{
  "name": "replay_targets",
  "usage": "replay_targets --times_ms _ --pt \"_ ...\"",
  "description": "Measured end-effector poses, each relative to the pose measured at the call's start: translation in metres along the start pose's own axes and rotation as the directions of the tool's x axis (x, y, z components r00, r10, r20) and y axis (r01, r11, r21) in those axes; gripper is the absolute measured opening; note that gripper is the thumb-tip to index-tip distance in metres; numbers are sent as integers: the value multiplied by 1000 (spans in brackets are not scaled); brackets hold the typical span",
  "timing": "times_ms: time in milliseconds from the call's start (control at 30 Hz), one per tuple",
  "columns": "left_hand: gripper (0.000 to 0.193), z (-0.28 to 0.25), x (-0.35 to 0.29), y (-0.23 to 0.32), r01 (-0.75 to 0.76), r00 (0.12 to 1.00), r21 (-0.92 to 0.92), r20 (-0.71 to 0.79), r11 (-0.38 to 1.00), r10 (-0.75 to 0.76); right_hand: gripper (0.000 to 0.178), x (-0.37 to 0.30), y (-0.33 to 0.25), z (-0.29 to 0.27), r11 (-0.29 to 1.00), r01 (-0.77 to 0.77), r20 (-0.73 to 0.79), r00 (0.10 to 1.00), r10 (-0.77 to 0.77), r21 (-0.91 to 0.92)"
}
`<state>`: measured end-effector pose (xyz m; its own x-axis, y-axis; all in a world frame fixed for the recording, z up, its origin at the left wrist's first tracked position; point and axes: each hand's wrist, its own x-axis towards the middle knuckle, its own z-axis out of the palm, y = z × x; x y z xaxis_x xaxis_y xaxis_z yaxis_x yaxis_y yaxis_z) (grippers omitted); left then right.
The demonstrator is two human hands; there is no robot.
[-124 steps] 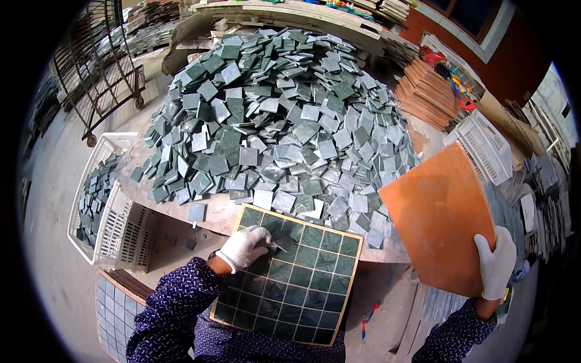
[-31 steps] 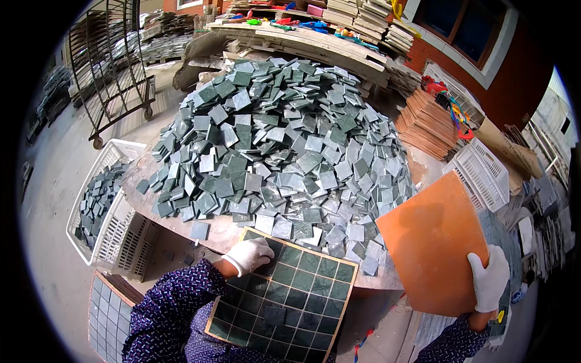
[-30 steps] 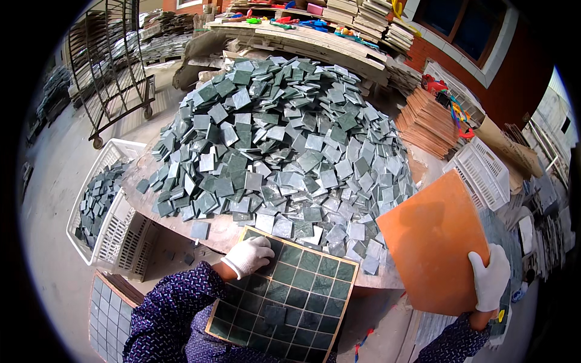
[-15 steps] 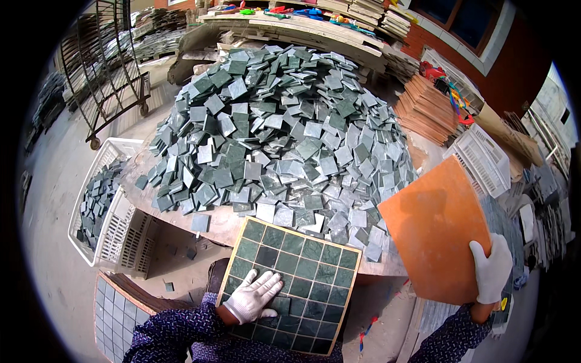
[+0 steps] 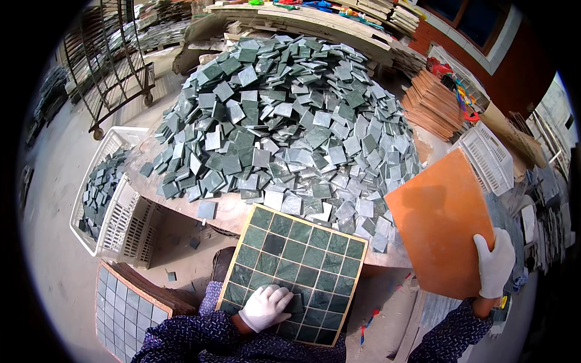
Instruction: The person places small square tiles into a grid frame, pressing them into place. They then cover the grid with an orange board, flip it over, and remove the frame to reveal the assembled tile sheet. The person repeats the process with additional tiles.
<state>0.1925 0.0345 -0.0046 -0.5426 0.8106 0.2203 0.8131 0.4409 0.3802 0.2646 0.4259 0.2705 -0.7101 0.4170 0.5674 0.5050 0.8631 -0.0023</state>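
A square wooden-edged tray [image 5: 327,242] with rows of dark green stone tiles, parted by pale lines, rests tilted over my lap. On its lower middle my left hand [image 5: 265,308], in a white glove, has its fingers curled round the near side of a loose-looking green tile [image 5: 295,304] that lies askew over the grid. Part of that tile is hidden by the fingers. At the right, my gloved right hand [image 5: 496,261] grips the right edge of a flat orange-brown board [image 5: 442,224], thumb on its face. The board is held slanting, apart from the tray.
A big heap of loose grey-green tiles [image 5: 284,115] covers the table [image 5: 227,212] ahead. White plastic crates [image 5: 130,233] with tiles stand at left, beside a tile-covered panel [image 5: 124,308]. Brown boards [image 5: 439,103] are stacked at far right, near a white crate [image 5: 487,157]. A wheeled metal rack [image 5: 106,66] stands far left.
My left hand has gone from lying flat with fingers spread to curled fingers, a little lower on the tray. My right hand still holds the board. The view has shifted slightly.
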Motion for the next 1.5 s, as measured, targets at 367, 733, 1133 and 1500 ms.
replay_targets --times_ms 367,733,1133,1500 --pt "87 -78 132 -91 154 966 54 -218 987 -139 25 -1 2 -1 999 -6 28 1000 7 -37" --pt "80 53 21 68 -412 833 -105 359 905 421 26 -14 -17 -7 997 26 -4 1000 -27 -71" --pt "71 0 -37 -24 -101 985 123 150 987 82 22 -41 -3 -67 991 19 23 999 -22 131" --pt "63 -27 -59 -52 243 900 -214 -314 946 -302 40 -76 15 -70 376 -234 127 949 289 897"
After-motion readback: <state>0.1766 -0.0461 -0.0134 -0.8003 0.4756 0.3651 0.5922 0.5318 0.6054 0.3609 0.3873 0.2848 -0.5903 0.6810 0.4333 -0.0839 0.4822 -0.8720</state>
